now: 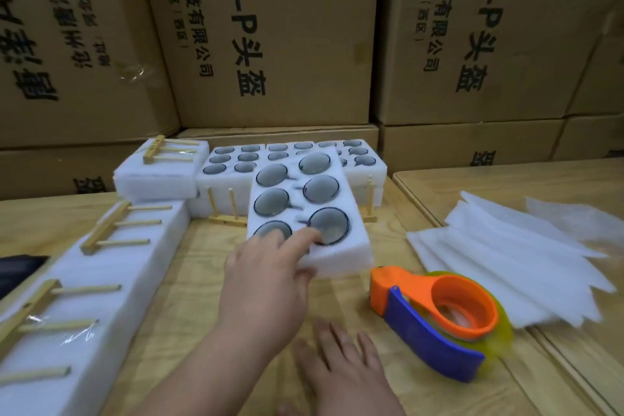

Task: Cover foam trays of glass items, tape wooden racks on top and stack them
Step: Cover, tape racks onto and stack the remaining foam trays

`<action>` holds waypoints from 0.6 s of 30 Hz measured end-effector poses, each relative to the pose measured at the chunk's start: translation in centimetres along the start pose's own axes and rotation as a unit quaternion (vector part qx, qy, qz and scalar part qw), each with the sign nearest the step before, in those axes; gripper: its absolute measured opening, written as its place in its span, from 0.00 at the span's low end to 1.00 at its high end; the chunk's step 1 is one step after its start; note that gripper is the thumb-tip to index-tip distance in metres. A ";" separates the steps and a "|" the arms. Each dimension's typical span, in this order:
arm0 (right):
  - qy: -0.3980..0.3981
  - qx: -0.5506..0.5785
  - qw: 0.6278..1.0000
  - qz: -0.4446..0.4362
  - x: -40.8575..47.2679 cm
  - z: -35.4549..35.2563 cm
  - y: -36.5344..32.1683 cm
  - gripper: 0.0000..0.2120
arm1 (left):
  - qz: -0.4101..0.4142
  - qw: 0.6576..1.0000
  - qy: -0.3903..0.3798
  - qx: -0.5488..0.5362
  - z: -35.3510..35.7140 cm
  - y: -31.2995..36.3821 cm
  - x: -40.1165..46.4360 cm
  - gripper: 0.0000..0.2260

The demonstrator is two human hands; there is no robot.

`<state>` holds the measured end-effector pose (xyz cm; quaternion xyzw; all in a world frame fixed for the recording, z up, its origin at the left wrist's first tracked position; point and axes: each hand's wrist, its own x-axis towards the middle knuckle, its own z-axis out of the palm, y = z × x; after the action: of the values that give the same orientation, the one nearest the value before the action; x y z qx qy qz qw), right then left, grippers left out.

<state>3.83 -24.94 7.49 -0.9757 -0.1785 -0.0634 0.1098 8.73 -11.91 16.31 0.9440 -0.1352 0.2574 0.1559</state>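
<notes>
Cardboard cartons (277, 30) wall off the back of my plywood table (202, 297). At left lie white foam packs with wooden racks (111, 230) taped on. My left hand (266, 284) pinches the near edge of a white foam tray (304, 209) holding round glass pieces, tilted at centre. My right hand (341, 368) rests flat, fingers spread, beside the orange tape dispenser (435, 317)

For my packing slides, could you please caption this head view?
Left hand grips an uncovered foam tray of glass items beside the tape dispenser; right hand rests open.
</notes>
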 end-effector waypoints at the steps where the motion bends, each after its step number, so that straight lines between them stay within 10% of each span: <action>1: -0.005 -0.007 1.000 0.017 -0.1 -0.4 -0.1 0.29 | -0.002 1.000 -0.015 0.019 -0.6 -0.2 -2.1 0.20; 6: 0.040 0.208 0.976 0.047 -1.9 0.0 0.3 0.33 | 0.016 0.998 -0.049 0.028 -2.1 -1.0 -10.0 0.33; 14: 0.187 0.641 0.738 0.098 -2.3 0.9 2.3 0.23 | -0.001 0.997 -0.078 0.024 -2.8 -0.9 -13.8 0.42; 18: 0.157 0.602 0.776 0.103 -2.2 0.2 2.4 0.18 | 0.056 0.995 -0.080 -0.002 -3.2 -1.4 -15.0 0.31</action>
<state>2.68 -27.83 6.46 -0.6998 -0.0586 -0.0841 0.7069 -4.68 -6.90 10.66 0.9524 -0.2002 0.1888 0.1314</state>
